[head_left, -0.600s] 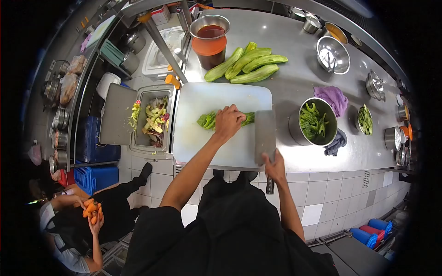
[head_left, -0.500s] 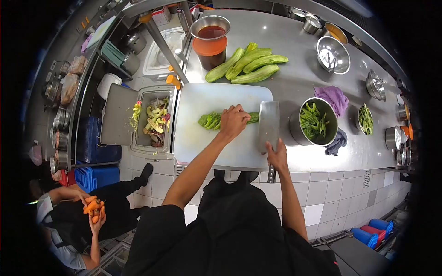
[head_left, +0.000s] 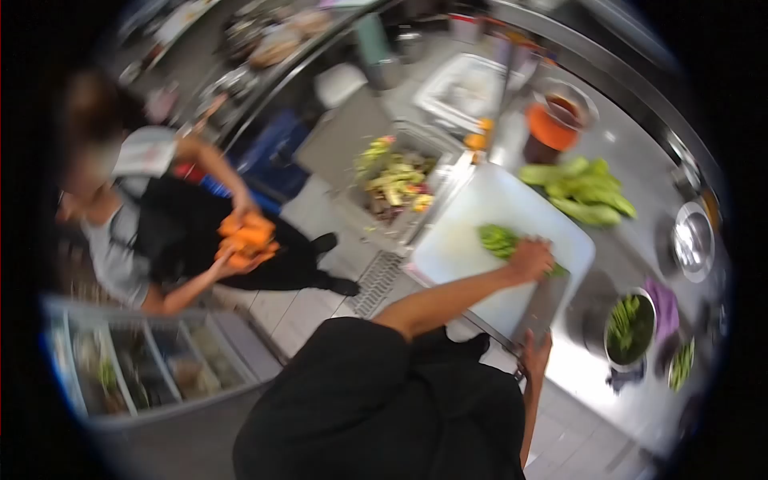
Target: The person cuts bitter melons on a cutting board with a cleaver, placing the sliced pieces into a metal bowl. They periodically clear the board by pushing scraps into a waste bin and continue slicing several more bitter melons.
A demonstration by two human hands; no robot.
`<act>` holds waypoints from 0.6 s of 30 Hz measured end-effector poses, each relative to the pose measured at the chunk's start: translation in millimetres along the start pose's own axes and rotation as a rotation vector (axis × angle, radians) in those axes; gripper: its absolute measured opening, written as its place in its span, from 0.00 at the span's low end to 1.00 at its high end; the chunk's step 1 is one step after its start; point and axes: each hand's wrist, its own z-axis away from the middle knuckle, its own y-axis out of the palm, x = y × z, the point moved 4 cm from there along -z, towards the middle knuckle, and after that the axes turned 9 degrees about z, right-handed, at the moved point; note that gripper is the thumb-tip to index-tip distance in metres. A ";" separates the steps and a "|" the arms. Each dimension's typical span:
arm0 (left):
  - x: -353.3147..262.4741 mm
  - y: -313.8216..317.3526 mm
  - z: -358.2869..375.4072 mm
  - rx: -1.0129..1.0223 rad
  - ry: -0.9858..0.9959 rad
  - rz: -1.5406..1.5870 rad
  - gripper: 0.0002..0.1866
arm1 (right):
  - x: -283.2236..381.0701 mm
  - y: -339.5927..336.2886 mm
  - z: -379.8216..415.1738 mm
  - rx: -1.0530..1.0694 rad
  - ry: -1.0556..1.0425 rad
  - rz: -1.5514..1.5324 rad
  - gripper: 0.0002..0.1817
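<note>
So the left hand (head_left: pixel 531 259) has its fingers curled over the long green sliced vegetable (head_left: pixel 498 240), holding it down on the white cutting board (head_left: pixel 452 252). The sliced part sticks out left of that hand, a short bit pokes out right. Right hand's (head_left: pixel 535 354) gripping the wide steel cleaver (head_left: pixel 539 310), blade just beside that short bit; too blurry to tell if those 2 touch.

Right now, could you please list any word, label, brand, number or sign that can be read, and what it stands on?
There is no readable text. The picture is blurred: the cleaver, white cutting board and orange-topped container show no legible lettering.
</note>
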 end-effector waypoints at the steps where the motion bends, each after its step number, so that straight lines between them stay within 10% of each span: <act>1: 3.2 -8.7 1.9 0.041 -0.068 0.036 0.04 | 9.8 2.3 0.2 0.000 0.042 0.042 0.21; 6: 36.5 -27.1 -88.5 -0.142 -0.316 0.483 0.06 | 24.8 2.8 7.3 -0.145 -0.283 0.284 0.18; 8: 43.0 -65.1 -170.8 -0.023 -0.418 0.320 0.24 | 15.0 -2.3 -0.8 -0.291 -0.658 0.532 0.20; 9: 44.5 -81.3 -201.1 -0.038 -0.455 0.365 0.27 | 30.1 -2.9 4.8 -0.320 -0.663 0.540 0.20; 11: 43.7 -93.9 -231.6 -0.071 -0.479 0.399 0.29 | 31.1 4.5 14.4 -0.068 -0.001 0.095 0.16; 18: 34.6 -89.0 -299.4 0.133 -0.573 0.382 0.36 | 53.7 14.3 27.6 -0.077 -0.077 0.068 0.16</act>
